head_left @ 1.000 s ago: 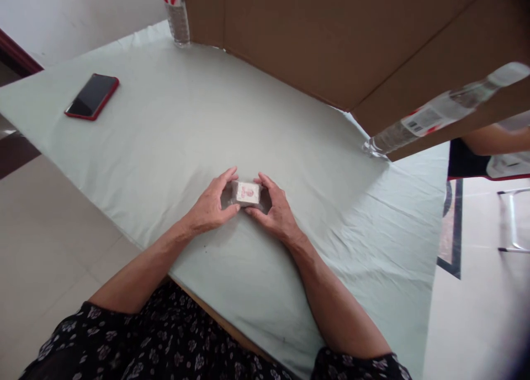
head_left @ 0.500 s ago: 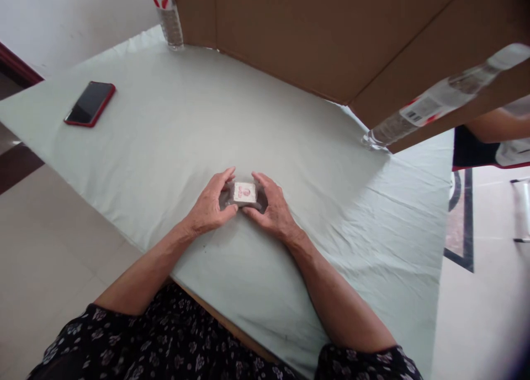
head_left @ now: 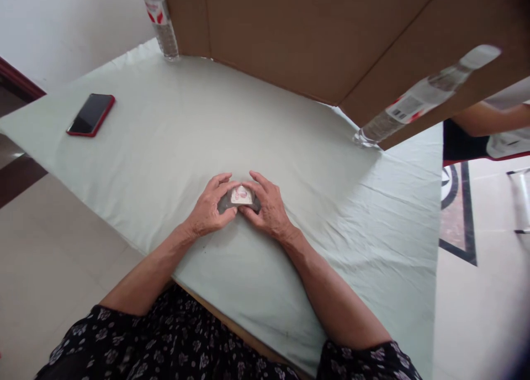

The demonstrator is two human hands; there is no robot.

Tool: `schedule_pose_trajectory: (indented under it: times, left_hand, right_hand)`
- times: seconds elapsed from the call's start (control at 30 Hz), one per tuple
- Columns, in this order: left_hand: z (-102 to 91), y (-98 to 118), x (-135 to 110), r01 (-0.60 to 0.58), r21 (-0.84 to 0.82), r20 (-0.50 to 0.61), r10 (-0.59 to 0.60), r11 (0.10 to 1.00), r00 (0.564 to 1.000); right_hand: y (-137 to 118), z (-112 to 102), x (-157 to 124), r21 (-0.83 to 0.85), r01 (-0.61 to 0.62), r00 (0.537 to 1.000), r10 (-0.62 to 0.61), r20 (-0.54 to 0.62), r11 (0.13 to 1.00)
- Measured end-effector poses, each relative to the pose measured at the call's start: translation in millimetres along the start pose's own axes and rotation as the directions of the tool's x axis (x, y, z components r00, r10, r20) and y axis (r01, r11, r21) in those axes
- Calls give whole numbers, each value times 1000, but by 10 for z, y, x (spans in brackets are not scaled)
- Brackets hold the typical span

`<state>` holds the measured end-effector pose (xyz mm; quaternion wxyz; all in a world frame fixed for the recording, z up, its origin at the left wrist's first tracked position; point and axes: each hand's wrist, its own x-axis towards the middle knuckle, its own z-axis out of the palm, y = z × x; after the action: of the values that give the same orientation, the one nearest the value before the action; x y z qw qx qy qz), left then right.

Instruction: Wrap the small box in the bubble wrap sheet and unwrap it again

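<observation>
A small wrapped block [head_left: 240, 196], with a white face, reddish print and dark grey, see-through-looking ends, lies on the pale green cloth near the front edge. My left hand [head_left: 211, 206] curls round its left end, thumb along the near edge and a finger over the far edge. From the other side, my right hand [head_left: 269, 206] grips the right end in the same way, its thumb near my left thumb. Fingers of both hands cover the block's far corners, and its underside is hidden.
A black phone in a red case [head_left: 91, 115] lies at the left. Across the back stands a brown cardboard panel [head_left: 281, 37], with a clear bottle [head_left: 163, 29] at its left and another bottle [head_left: 414, 104] at its right. Another person's arm [head_left: 492, 119] shows beyond.
My fingers have closed in from beside the block onto its far edge, covering its corners. The whole view has shifted a little, with the bottles and panel appearing further left.
</observation>
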<state>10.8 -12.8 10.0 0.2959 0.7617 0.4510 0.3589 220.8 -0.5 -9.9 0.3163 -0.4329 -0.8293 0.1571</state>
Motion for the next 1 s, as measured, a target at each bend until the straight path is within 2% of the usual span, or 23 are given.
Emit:
schedule_pose_trajectory:
  times: [0.2,0.43,0.6,0.7,0.83,1.0]
  left_hand:
    - [-13,1,-8,-17,57,-74,21,998,997]
    - [-56,-12,22,21,75,-157,-9,997,988]
    - [-67,-44,13,54,-12,-45,-55,998,997]
    - [-55,-55,-7,68,-44,30,-67,997,997]
    - [-12,-52,-4,87,-31,55,-85,996,995]
    - [29,-73,20,52,-16,22,-52,999,998]
  right_hand:
    - [34,-2,-1,38,-8,999,7,33,999]
    - [47,-36,-1,139,11,999,-16,37,990]
    - [49,-104,-2,303,-40,999,48,-19,952]
    - [49,-97,10,343,-90,992,114,-52,935]
    - [44,-69,52,270,-76,988,108,-107,960]
    - [36,-195,186,41,44,995,-40,-96,998]
